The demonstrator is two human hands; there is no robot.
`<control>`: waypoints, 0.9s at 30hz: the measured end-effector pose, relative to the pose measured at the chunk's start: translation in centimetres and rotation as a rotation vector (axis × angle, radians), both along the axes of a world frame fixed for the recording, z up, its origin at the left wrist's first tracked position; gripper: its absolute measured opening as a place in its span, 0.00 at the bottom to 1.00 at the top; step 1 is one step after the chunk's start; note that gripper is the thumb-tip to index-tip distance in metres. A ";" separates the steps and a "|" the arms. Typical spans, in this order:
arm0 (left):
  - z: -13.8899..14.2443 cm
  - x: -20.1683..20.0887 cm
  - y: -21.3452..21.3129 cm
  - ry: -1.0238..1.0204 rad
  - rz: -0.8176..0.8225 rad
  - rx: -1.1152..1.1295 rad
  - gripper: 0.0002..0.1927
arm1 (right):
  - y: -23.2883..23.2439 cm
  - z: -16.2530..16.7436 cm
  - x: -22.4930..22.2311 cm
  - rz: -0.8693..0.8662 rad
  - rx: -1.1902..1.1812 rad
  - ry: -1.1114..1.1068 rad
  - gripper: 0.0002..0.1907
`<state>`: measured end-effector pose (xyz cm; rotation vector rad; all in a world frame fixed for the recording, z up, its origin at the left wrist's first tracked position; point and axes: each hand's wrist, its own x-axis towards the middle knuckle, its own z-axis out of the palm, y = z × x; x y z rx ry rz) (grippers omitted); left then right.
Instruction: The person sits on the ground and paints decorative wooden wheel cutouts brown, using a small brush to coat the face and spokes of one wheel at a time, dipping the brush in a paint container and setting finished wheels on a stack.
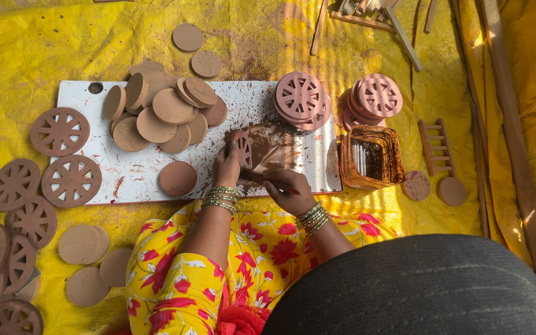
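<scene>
Yellow tarp (51,49) is overlain by a white board (156,174). On it, a clay wheel (243,149) is held upright, pinched by the left hand (226,166). A tool (262,178) is gripped in the right hand (288,189). Risk: soft spokes crack if pressed hard.

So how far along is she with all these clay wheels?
Done: brown spoked wheels lie on the yellow sheet, pink ones stacked. In hand: left hand holds a wheel upright on the white board, right hand beside it. Left: plain discs piled uncut.
</scene>
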<state>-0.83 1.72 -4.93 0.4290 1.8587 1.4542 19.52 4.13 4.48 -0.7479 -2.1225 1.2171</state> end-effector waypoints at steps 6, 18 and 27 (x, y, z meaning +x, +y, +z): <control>0.7 0.4 -0.2 -0.044 -0.012 0.021 0.31 | 0.3 -1.3 -0.1 -0.014 -0.001 -0.036 0.08; -1.5 -1.7 -0.3 -0.133 0.161 -0.005 0.32 | -0.5 -2.0 -1.5 -0.108 0.190 0.082 0.08; -2.0 -2.3 -0.7 -0.142 0.301 -0.038 0.32 | -1.6 -1.4 -1.7 -0.061 0.182 0.047 0.08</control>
